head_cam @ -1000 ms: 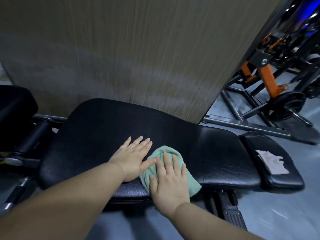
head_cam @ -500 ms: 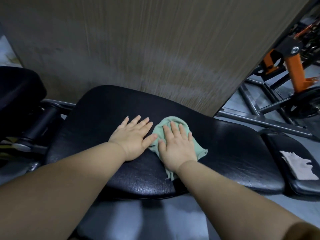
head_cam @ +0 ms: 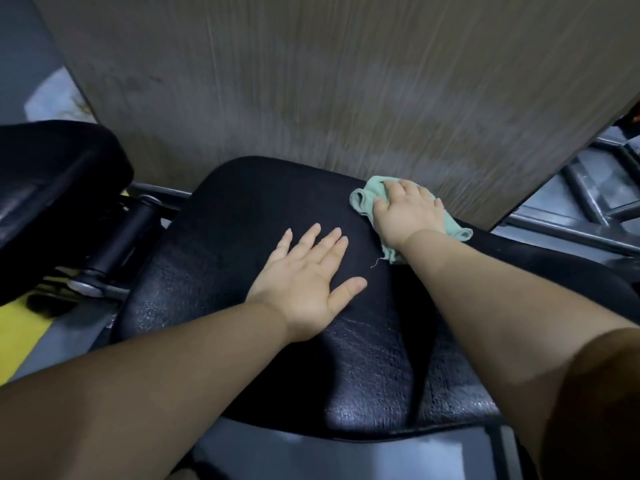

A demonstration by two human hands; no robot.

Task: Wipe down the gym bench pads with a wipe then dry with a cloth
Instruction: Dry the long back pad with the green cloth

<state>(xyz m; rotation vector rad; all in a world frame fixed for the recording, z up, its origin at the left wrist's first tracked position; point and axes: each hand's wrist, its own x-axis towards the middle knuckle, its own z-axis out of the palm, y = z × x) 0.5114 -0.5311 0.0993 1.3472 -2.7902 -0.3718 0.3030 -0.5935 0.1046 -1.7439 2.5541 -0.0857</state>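
The black bench pad (head_cam: 214, 244) fills the middle of the head view, its cracked vinyl shiny near the front. A pale green cloth (head_cam: 363, 199) lies at the pad's far right edge, close to the wooden panel. My right hand (head_cam: 405, 213) presses flat on the cloth with its fingers extended, covering most of it. My left hand (head_cam: 311, 282) rests palm down on the pad's centre, fingers spread, a short way left of the cloth and apart from it.
A tall wood-grain panel (head_cam: 311, 81) stands right behind the bench. Another black pad (head_cam: 48, 188) and a black roller on a metal bracket (head_cam: 117, 244) sit at the left. Steel frame bars (head_cam: 581, 202) lie on the floor at the right. A yellow floor patch (head_cam: 17, 337) shows lower left.
My right hand has pushed the green cloth from the pad's near middle to its far right edge. My left hand stayed flat on the pad. The view swung left, losing the white wipe.
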